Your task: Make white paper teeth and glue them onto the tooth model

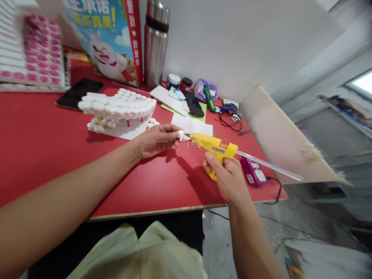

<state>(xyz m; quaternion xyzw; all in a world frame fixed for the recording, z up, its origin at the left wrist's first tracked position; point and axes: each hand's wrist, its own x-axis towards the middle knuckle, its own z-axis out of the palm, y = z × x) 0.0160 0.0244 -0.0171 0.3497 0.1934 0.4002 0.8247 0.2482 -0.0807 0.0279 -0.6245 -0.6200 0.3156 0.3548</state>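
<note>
My right hand (225, 172) is wrapped round the grip of a yellow hot glue gun (213, 146), a clear glue stick (270, 165) poking out of its back. The nozzle touches a small white piece (181, 135) pinched in the fingers of my left hand (158, 139). Both hands hover just above the red table (43, 143). Behind my left hand stands a white model (117, 108) shaped like a set of teeth, on a white base with loose white pieces around it.
A black phone (78, 92), a colourful box (107, 35) and a steel flask (156, 42) stand at the back. Paper sheets (190, 124), small jars, a green cutter (209, 99) and cables lie at the centre back. A purple power strip (253, 172) sits near the right edge beside a leaning board (279, 135).
</note>
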